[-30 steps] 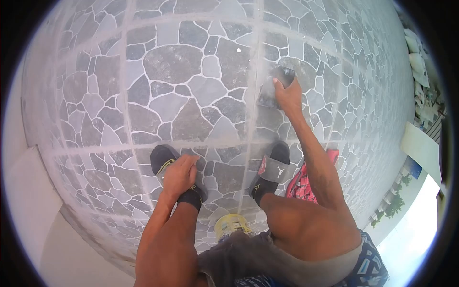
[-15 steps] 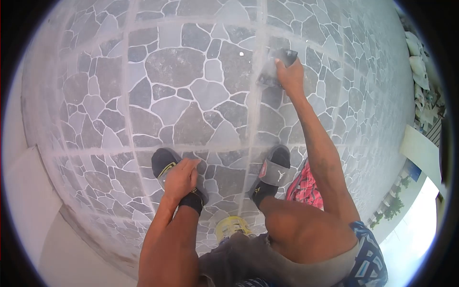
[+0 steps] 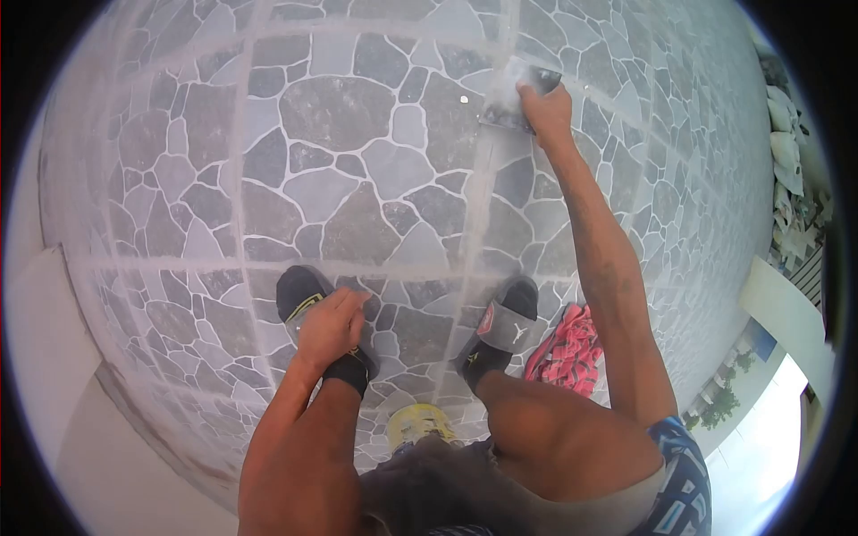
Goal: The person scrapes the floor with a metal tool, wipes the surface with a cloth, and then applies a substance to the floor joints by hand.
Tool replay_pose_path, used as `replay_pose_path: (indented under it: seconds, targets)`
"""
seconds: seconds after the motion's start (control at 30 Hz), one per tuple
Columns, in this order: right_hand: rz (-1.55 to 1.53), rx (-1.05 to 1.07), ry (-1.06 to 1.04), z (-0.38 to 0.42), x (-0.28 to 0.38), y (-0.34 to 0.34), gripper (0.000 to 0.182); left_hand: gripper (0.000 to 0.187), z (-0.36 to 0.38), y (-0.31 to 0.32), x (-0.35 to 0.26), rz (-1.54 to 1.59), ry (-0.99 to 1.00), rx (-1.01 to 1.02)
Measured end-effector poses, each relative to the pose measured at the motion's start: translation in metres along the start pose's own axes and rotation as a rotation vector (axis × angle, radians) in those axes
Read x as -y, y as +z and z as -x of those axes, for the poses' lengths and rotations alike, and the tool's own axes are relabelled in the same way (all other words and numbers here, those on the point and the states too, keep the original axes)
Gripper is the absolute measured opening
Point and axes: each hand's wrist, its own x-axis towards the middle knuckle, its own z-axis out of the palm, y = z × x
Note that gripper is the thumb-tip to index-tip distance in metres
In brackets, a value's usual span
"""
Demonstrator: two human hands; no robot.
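My right hand is closed around a flat, dark rectangular plate smeared with grey, its thumb on the upper face. The plate lies against the stone-patterned tile floor, across a pale, dusty joint between tiles. My left hand hangs over my left sandal, fingers loosely curled with one pointing to the right. Nothing shows in it, though its underside is hidden. My right sandal stands on the tiles to the right.
A pink patterned cloth lies beside my right foot. Between my legs stands a yellow bucket, partly hidden. A pale wall borders the floor at left. Bags and rubble are piled at far right.
My right hand has slid the plate a little farther up along the joint. The camera view has shifted slightly. My left hand stays over the left foot.
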Motion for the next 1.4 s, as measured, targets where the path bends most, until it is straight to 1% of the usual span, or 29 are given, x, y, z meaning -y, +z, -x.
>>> replay_pose_path:
  seconds: [0.1,0.13,0.2,0.3,0.37,0.43,0.53,0.6,0.63,0.67,0.77,0.8,0.83,0.87,0.9,0.93,1.03,1.1,1.2,1.23,1.3,1.33,1.4]
  targets:
    - [0.116,-0.048,0.003,-0.023,0.022,0.006,0.048,0.026,0.003,0.001,-0.001,-0.009,0.004,0.043]
    - [0.143,-0.065,-0.037,-0.012,0.022,0.002,0.047,0.027,0.000,0.000,0.000,-0.014,0.003,0.049]
    - [0.084,-0.030,-0.012,0.021,0.005,-0.010,0.046,0.026,0.000,-0.003,0.000,0.014,0.009,0.019]
    - [0.107,-0.042,-0.013,0.061,0.007,-0.025,0.045,0.026,0.001,-0.001,0.003,0.004,-0.005,-0.012]
    - [0.042,-0.076,-0.111,0.029,-0.001,-0.009,0.046,0.026,0.009,0.005,0.002,0.003,-0.014,0.001]
    - [0.091,-0.098,0.012,-0.024,0.021,0.014,0.047,0.026,0.004,0.005,0.005,-0.004,0.003,-0.015]
    - [0.161,-0.014,0.070,-0.049,0.041,0.009,0.049,0.024,0.002,0.000,0.001,0.007,-0.037,0.040]
    - [0.127,-0.094,-0.056,-0.017,0.034,-0.001,0.047,0.023,0.001,-0.003,0.004,0.013,0.013,0.009]
    - [0.121,-0.061,-0.015,-0.002,0.014,-0.004,0.039,0.022,0.002,0.000,0.004,0.028,0.028,-0.006]
    - [0.086,-0.091,-0.027,0.026,0.008,-0.010,0.040,0.022,0.003,0.000,0.003,0.036,0.020,-0.017]
    - [0.060,-0.122,-0.105,0.058,0.020,-0.011,0.041,0.021,0.001,0.000,0.005,0.033,-0.020,-0.047]
    - [0.060,-0.116,-0.166,0.047,0.030,-0.009,0.039,0.022,0.001,0.001,0.006,0.025,-0.038,-0.027]
    - [0.068,-0.133,-0.095,0.010,0.016,0.006,0.037,0.023,0.005,0.003,0.003,0.019,-0.052,-0.005]
    - [0.191,-0.153,-0.007,-0.030,0.011,0.019,0.040,0.023,0.006,0.002,0.002,0.012,-0.053,0.011]
    - [0.004,-0.058,0.079,-0.040,0.045,0.018,0.045,0.023,0.004,0.000,0.002,0.001,-0.048,0.018]
    - [0.021,-0.033,0.122,-0.053,0.053,0.019,0.044,0.024,0.002,-0.003,0.000,-0.008,-0.038,0.031]
    - [0.155,-0.091,0.018,-0.027,0.046,0.008,0.049,0.025,0.003,-0.002,0.005,-0.001,-0.023,0.048]
    - [0.075,-0.114,-0.083,0.016,0.013,-0.005,0.049,0.025,0.003,-0.003,0.004,0.042,-0.012,0.002]
    - [0.119,-0.123,-0.087,0.044,0.003,-0.014,0.045,0.025,-0.001,-0.001,0.006,0.034,-0.042,-0.047]
    - [0.090,-0.118,-0.046,0.029,0.003,-0.008,0.044,0.025,0.007,0.001,0.003,0.020,-0.061,-0.029]
    - [0.045,-0.127,0.047,-0.028,0.018,0.008,0.041,0.024,0.011,0.001,0.001,0.035,-0.060,0.020]
    - [0.008,-0.006,0.079,-0.040,0.045,0.004,0.043,0.024,0.003,-0.002,0.003,0.029,-0.045,0.017]
    - [0.089,-0.049,0.115,-0.033,0.048,-0.001,0.044,0.023,0.004,-0.003,0.000,0.019,-0.060,0.047]
